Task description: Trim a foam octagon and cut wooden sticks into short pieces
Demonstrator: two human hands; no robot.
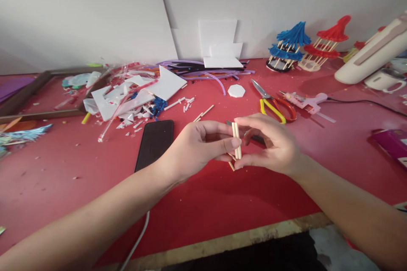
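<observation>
Two short pale wooden sticks [236,146] stand upright side by side between my hands, above the red table. My left hand [206,142] pinches them, its thumb across their front. At their upper and lower ends, the fingertips and thumb of my right hand [270,142] close around them. More cut sticks [231,165] show just below my fingers; whether they lie on the table or in my hand I cannot tell. A dark object, mostly hidden, lies behind my right hand. Further back, loose sticks [203,113] rest on the table.
A black phone [155,142] lies left of my hands. Behind are scissors [273,101], a pink glue gun [307,100] and a white octagon [236,90]. White scraps [136,93] pile at the left. Blue [288,46] and red [329,44] pavilion-like models stand at the back right.
</observation>
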